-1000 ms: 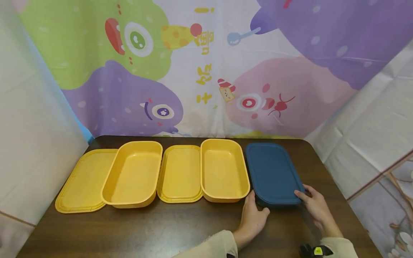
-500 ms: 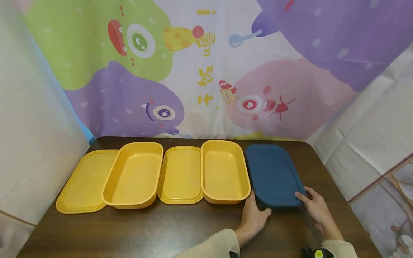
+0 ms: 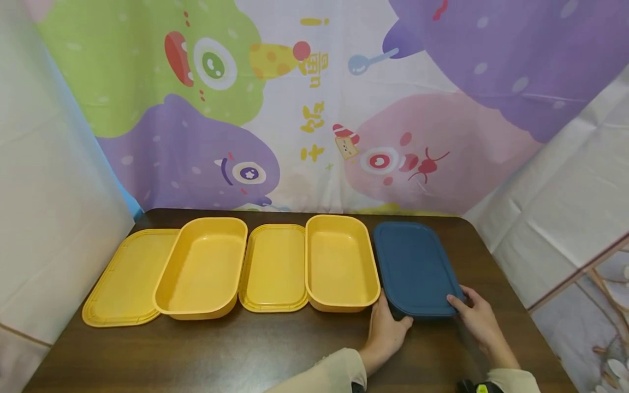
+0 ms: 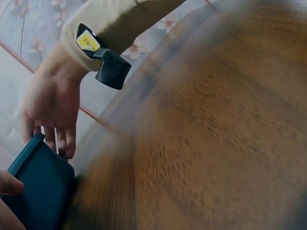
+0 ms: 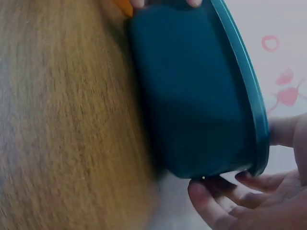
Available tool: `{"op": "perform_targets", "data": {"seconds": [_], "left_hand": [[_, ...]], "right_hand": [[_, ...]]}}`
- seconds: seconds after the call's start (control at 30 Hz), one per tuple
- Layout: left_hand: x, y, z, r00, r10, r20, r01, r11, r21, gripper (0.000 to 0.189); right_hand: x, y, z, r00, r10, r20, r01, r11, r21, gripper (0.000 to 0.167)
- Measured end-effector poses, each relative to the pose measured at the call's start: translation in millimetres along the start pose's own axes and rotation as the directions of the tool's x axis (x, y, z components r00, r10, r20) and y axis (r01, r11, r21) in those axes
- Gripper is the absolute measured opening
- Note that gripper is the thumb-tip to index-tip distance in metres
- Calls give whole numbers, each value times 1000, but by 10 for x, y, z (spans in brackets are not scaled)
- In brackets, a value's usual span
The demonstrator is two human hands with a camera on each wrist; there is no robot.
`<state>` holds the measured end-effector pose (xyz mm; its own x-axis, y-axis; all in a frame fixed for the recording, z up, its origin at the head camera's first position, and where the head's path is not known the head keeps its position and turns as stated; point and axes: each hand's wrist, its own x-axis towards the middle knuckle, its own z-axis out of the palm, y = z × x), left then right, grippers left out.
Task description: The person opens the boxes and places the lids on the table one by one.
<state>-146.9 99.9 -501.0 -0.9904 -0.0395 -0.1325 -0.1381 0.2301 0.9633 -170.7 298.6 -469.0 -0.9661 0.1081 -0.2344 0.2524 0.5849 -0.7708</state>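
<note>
A blue lidded food container [image 3: 415, 267] stands at the right of the row on the table. My left hand [image 3: 385, 333] holds its near left corner, with fingers along the left side and the thumb at the front. At the near right corner my right hand [image 3: 479, 319] grips it, thumb on the lid's edge. In the right wrist view, the right hand's fingers [image 5: 206, 201] reach along the side wall of the container [image 5: 192, 91], below the lid rim. The lid sits flat on top. Beside the left hand stands a yellow container [image 3: 341, 267] without a lid.
Left of these lie a yellow lid [image 3: 275, 267], a larger open yellow container [image 3: 203, 267] and another yellow lid [image 3: 130, 278], partly under that container's side. The dark wooden table [image 3: 221, 355] ends at a printed curtain [image 3: 314, 180].
</note>
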Motion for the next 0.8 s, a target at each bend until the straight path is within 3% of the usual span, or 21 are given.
{"op": "perform_targets", "data": {"seconds": [0.1,0.2,0.33,0.43,0.57,0.8], "left_hand": [[5,-14,2,1000,1,-7,-1,1000,-1,83],[12,-25,10,1000,17,-21,-17,1000,6,82],[12,-24,13,1000,24,-19,-24,1000,6,81],[9,-14,5,1000,16,-7,-16,1000,-4,81],[6,-2,-1,1000,7,0,-7,1000,-18,82],[11,-8,-8,1000,-1,9,1,1000,-17,80]], "right_hand": [[-35,-59,8,998,-55,-18,52,987,-150,71],[-63,-115,17,988,-148,-40,131,950,-284,71],[-101,-170,47,970,-234,-68,191,904,-382,63],[-144,-212,76,955,-279,-100,214,881,-421,57],[-196,-289,105,920,-362,-148,261,850,-459,50],[-286,-453,133,911,-410,-47,343,816,-465,46]]}}
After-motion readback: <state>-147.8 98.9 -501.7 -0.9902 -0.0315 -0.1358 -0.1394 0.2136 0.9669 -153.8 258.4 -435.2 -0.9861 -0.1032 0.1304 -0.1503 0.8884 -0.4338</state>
